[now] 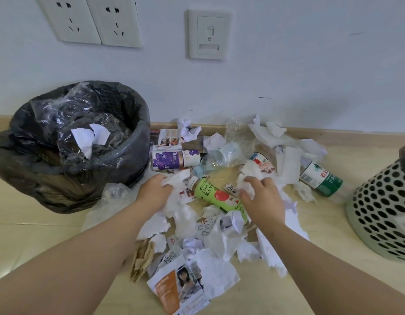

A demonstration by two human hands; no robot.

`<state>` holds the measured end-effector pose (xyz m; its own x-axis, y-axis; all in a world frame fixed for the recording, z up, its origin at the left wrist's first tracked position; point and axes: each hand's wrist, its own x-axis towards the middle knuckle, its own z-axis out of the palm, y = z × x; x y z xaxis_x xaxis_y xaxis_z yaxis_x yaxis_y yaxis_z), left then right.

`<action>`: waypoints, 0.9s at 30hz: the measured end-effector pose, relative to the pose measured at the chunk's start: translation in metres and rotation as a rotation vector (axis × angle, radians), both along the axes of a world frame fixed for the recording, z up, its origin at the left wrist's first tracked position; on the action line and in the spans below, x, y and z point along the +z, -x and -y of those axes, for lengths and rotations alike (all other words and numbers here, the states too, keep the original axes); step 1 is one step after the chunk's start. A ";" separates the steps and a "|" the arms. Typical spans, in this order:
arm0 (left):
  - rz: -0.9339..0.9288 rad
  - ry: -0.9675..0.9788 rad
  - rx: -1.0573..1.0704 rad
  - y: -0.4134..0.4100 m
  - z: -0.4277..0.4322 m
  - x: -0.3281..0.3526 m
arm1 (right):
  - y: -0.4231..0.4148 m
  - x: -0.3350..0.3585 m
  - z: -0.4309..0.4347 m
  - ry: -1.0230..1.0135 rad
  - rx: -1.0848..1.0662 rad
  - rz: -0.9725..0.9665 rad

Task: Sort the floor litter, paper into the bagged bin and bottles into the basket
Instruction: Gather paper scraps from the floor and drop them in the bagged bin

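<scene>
My left hand (155, 193) is curled round a wad of white tissue (177, 179) in the middle of the frame. My right hand (264, 201) is curled too. It grips a crumpled white paper (250, 172), just right of the middle. Between my hands a green juice bottle (216, 196) lies on its side. The bagged bin (38, 178) stands at the left, with a white paper scrap (85, 138) inside. The basket (383, 212) with round holes is at the right edge. Torn paper (219, 237) covers the floor in the lower middle. A clear water bottle (219, 155) and a purple flower bottle (174, 159) lie just right of the bin — a green-label bottle (319, 178) lies near the basket.
</scene>
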<state>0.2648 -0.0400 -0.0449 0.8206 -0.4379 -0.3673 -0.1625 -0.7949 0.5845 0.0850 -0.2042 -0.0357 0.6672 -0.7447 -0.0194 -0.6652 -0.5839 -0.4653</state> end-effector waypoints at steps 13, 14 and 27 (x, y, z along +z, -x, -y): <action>-0.232 -0.010 0.005 0.014 -0.002 0.014 | 0.015 -0.029 -0.023 -0.056 0.517 -0.383; -0.217 -0.002 -0.009 0.013 -0.001 0.015 | 0.010 -0.025 -0.020 -0.138 0.400 -0.303; -0.402 0.394 0.177 0.032 0.046 0.069 | -0.050 0.060 -0.024 -1.043 -0.336 0.655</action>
